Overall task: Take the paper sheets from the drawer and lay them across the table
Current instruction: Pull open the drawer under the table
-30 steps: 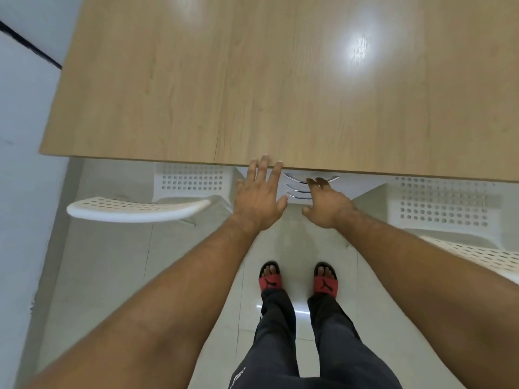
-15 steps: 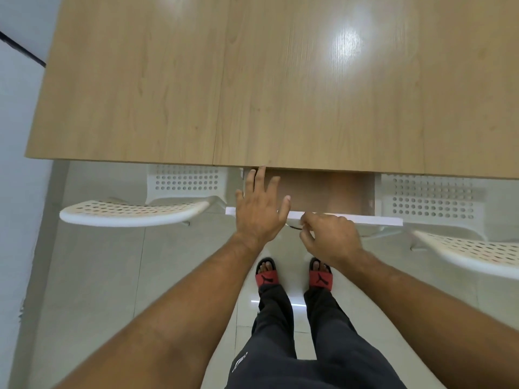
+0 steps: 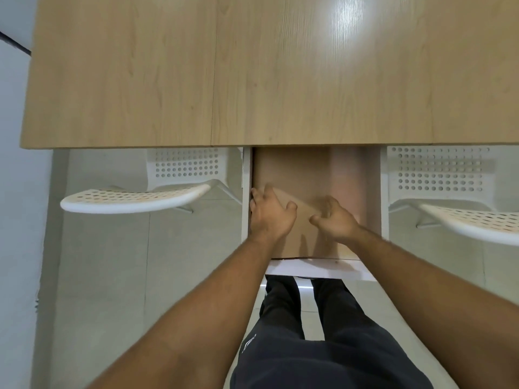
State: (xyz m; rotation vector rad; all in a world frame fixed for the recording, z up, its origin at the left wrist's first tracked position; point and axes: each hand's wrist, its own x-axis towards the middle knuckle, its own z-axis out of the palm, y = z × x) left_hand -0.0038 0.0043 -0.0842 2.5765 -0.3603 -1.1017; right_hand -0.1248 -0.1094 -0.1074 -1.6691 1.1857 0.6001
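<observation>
- Brown paper sheets [image 3: 303,175] fill the white pull-out drawer [image 3: 384,192] under the bare wooden desk [image 3: 252,74].
- Left hand [image 3: 271,214] and right hand [image 3: 335,221] have fingers clamped on a lifted sheet edge, likely to peel it free.

Both hands reach into the open drawer [image 3: 314,265] below the table's [image 3: 252,80] near edge. The left hand [image 3: 271,214] and right hand [image 3: 334,220] seemingly pinch a brown paper sheet [image 3: 297,202], its edge blurred.
</observation>
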